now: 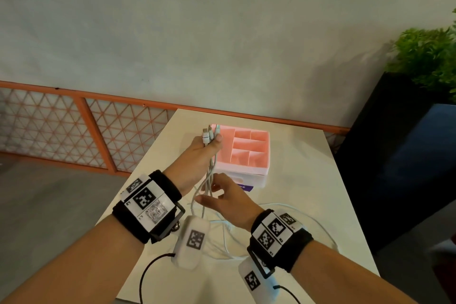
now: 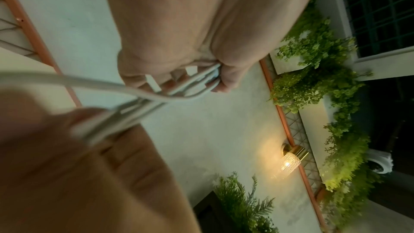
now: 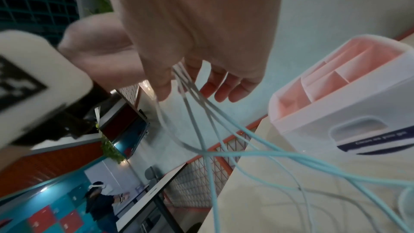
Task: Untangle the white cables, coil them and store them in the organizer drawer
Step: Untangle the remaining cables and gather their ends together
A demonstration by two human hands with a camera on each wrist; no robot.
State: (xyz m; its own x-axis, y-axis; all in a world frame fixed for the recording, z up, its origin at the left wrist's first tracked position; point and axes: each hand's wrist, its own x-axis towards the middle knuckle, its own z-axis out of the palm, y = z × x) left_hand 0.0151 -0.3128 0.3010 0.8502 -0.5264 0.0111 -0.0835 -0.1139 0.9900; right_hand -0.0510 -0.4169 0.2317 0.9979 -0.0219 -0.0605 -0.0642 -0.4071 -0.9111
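My left hand [image 1: 206, 152] is raised over the table and grips a bundle of white cables [image 1: 209, 175] just below their plug ends [image 1: 209, 134], which stick up past the fingers. The strands hang down through my right hand [image 1: 222, 198], which pinches them loosely between thumb and fingers. In the right wrist view the cables [image 3: 190, 91] run down past my right thumb. Tangled loops [image 1: 293, 207] of them lie on the table. The pink-and-white organizer [image 1: 243, 171] stands just right of my left hand, its front drawer [image 3: 358, 130] closed.
The cream table [image 1: 311, 155] ends close on the left and right. Behind it runs an orange-framed mesh fence [image 1: 81, 118]. A black planter [image 1: 394, 155] with green foliage [image 1: 427, 57] stands to the right. The wrist cameras' black cords [image 1: 148, 269] trail near the front edge.
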